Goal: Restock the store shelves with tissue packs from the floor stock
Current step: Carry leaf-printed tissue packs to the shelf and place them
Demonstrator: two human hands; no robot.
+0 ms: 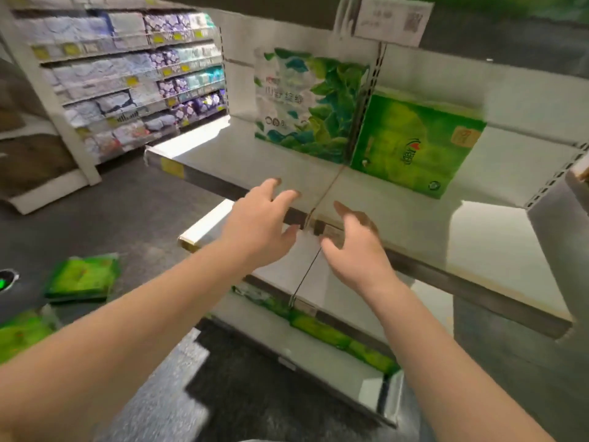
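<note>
Hands (306,237) empty, apparently hovering at shelf edge (430,272).

Both forearms and hands (353,247) are bare, sleeveless.

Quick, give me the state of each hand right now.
Left hand: open, fingers spread, holding nothing, over the shelf edge.
Right hand: open, fingers loosely curled, holding nothing.

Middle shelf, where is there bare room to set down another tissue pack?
The middle shelf is bare left of the leaf-print pack, out to its end. The front strip before the green pack is free too, and the right end beyond it. The back centre is crowded by those two packs.
</note>
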